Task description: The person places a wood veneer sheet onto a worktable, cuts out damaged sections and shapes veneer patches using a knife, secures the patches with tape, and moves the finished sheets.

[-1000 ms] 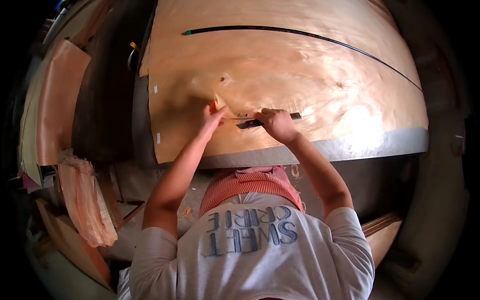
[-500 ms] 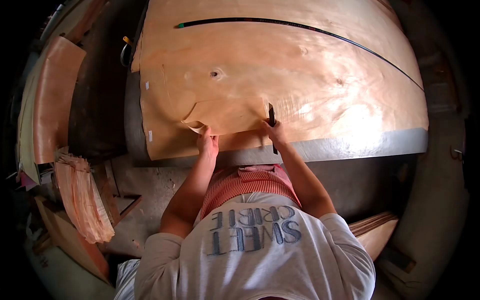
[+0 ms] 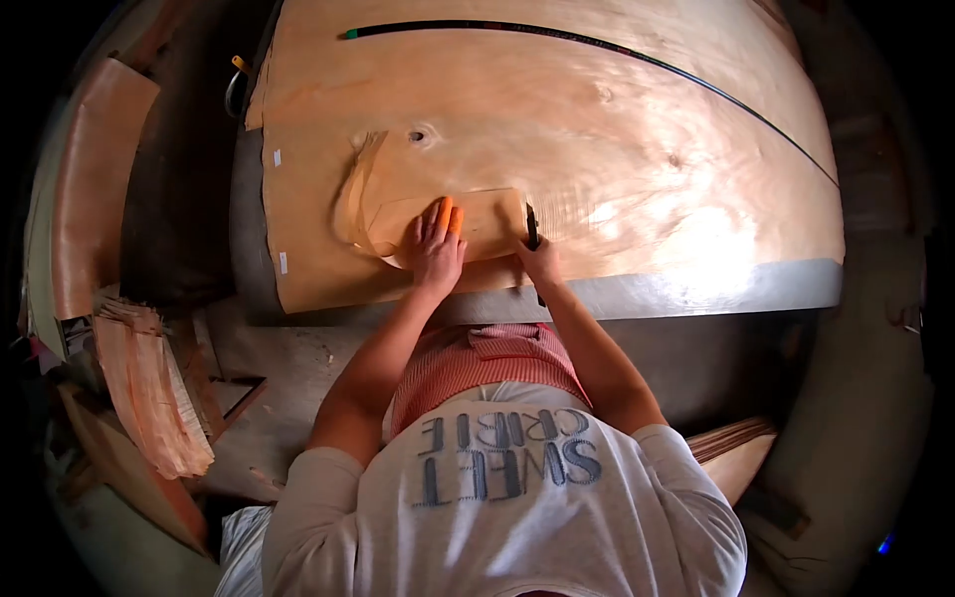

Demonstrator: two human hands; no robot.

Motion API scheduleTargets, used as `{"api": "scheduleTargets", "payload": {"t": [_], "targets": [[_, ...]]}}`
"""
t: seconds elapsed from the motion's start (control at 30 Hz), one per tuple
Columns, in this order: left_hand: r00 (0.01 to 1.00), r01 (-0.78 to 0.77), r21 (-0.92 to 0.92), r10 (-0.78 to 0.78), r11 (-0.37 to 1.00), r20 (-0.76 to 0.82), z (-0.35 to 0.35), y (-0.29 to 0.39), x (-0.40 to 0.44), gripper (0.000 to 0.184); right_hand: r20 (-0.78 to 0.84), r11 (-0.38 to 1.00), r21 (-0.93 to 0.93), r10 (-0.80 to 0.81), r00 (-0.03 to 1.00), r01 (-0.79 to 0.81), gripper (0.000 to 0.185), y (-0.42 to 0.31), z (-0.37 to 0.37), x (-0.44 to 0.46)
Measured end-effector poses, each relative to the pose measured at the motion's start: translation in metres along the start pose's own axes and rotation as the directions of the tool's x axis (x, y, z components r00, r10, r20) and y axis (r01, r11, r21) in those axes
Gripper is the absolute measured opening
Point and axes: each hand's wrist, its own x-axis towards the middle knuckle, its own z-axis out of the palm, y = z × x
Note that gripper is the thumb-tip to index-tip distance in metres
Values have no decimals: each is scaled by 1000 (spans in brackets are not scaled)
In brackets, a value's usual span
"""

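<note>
My left hand [image 3: 438, 251] lies flat, fingers stretched out, on a small piece of wood veneer [image 3: 487, 214]. Two of its fingers have orange coverings. To the left of that hand, a thin curled veneer strip [image 3: 358, 189] arches up. My right hand [image 3: 540, 265] is closed around a slim black utility knife [image 3: 532, 227], held upright beside the piece's right edge; its blade tip cannot be made out. Beneath both hands spreads a large veneer sheet [image 3: 557, 119].
A long black rod [image 3: 517, 27] with a green end lies across the far part of the sheet. The grey table edge [image 3: 696, 292] runs along the front. At left hang bundled veneer scraps [image 3: 149, 388] and a brown sheet [image 3: 104, 189]. Stacked sheets [image 3: 731, 453] stand at lower right.
My left hand has let go of the piece's curled near-left edge and now presses flat on top of it. The curled strip has risen at left. My right hand still holds the knife.
</note>
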Motion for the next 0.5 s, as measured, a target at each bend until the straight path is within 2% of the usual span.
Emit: {"api": "scheduleTargets", "payload": {"t": [0.07,0.2,0.27,0.33,0.4,0.43,0.5], "targets": [[1000,6,27,-5,1000,-8,6,-7,-5,57,-97,995,-60,-89,991,83,31,0,-2,-6],[982,163,113,-151,980,-112,0,-28,-12,57,14,944,-138,-300,954,299,21,-26,-27,-31],[962,260,190,-236,947,-139,-9,-38,-14,51,123,806,-168,-554,823,567,20,-24,-14,-35],[947,269,164,-230,949,-225,-15,-35,-13,48,393,804,-168,-476,787,570,31,-37,-2,-40],[935,278,149,-232,949,-268,-17,-36,-16,45,564,838,-157,-359,744,523,45,-63,11,-44],[934,281,143,-236,949,-269,-14,-38,-16,44,651,853,-231,-222,726,468,56,-79,12,-46],[917,297,107,-252,949,-308,-6,-43,-15,42,662,805,-251,-262,702,538,59,-70,30,-38]]}}
